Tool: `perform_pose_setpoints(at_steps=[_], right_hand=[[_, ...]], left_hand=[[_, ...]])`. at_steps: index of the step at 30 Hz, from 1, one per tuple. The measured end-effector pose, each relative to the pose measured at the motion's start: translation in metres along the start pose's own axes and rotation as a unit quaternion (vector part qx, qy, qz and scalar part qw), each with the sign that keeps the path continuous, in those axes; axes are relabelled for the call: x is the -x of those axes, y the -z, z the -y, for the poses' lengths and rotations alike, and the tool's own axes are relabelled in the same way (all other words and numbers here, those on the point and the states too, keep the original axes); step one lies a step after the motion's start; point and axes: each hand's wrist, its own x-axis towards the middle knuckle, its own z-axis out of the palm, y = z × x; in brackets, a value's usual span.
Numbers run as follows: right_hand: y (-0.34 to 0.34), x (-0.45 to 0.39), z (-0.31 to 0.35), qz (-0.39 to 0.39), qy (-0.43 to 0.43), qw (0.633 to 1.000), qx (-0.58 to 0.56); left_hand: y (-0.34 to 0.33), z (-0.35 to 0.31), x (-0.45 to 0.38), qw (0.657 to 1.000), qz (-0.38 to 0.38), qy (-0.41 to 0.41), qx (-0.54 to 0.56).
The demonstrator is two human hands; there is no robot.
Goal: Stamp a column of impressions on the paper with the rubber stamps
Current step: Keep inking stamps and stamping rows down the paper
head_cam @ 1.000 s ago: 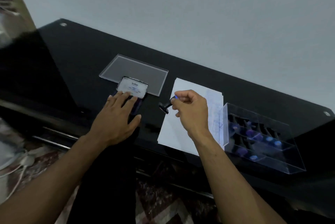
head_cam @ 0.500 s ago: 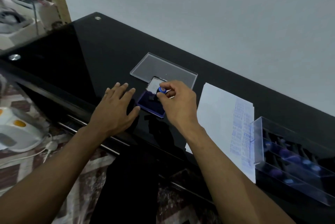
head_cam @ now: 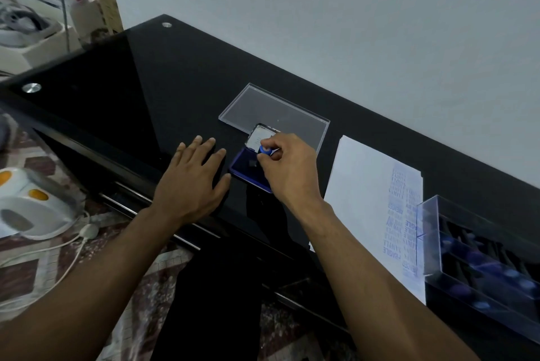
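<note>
Right hand (head_cam: 287, 166) pinches the rubber stamp (head_cam: 265, 150) over the ink pad (head_cam: 248, 169); left hand (head_cam: 193, 179) lies flat, fingers apart. Uneven inking could blur the impression.

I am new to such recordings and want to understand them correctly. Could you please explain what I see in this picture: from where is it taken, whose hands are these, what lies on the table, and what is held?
There is no machine here. A person wears one camera on the head, so you look forward and down at that person's own two bare hands.

The surface is a glossy black glass table. On it lie an open dark blue ink pad, a flat clear plastic lid, a white sheet of paper with blue stamped words along its right side, and a clear plastic box of stamps.

The left hand rests flat and open on the table, beside the ink pad. The right hand has a pinching grip on a small blue-topped rubber stamp, over the ink pad. Whether the stamp touches the ink cannot be told.
</note>
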Motion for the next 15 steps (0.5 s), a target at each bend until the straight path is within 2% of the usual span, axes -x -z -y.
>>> perform_pose_setpoints(at_steps=[15], right_hand=[[0.0023, -0.0030, -0.0034, 0.029, 0.025, 0.998, 0.045]], left_hand=[[-0.0004, -0.0030, 0.0008, 1.000, -0.006, 0.004, -0.011]])
